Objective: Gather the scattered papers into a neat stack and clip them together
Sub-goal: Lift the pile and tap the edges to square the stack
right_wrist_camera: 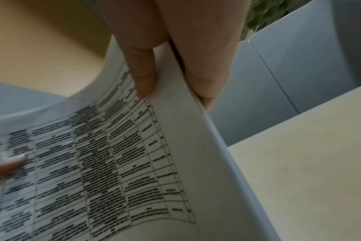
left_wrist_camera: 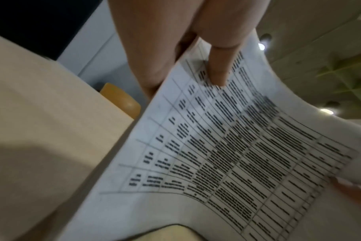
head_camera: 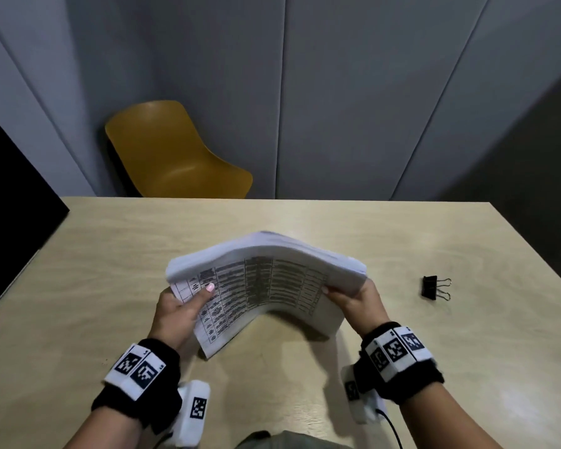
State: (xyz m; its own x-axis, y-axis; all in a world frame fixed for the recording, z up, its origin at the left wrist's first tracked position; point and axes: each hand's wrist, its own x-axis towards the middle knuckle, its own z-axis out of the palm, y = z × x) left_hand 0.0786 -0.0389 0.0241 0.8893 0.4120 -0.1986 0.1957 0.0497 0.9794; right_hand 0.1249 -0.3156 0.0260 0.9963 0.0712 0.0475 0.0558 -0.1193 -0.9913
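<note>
We look along the left hand (left_wrist_camera: 175,53) from below. Its thumb (left_wrist_camera: 218,68) presses flat on the printed face of the papers (left_wrist_camera: 227,154), while the other fingers (left_wrist_camera: 153,65) lie behind the sheets, so the stack's edge is pinched between them. The top sheet carries a ruled table with dark, blurred lines of text; we cannot read any of it. The sheets curve up and away toward the right. At the far right edge a fingertip of the right hand (left_wrist_camera: 352,190) touches the page. Left of the papers lies the pale wooden table (left_wrist_camera: 41,122), and beyond its edge we note part of a yellow chair (left_wrist_camera: 122,101). Ceiling lights show above.
</note>
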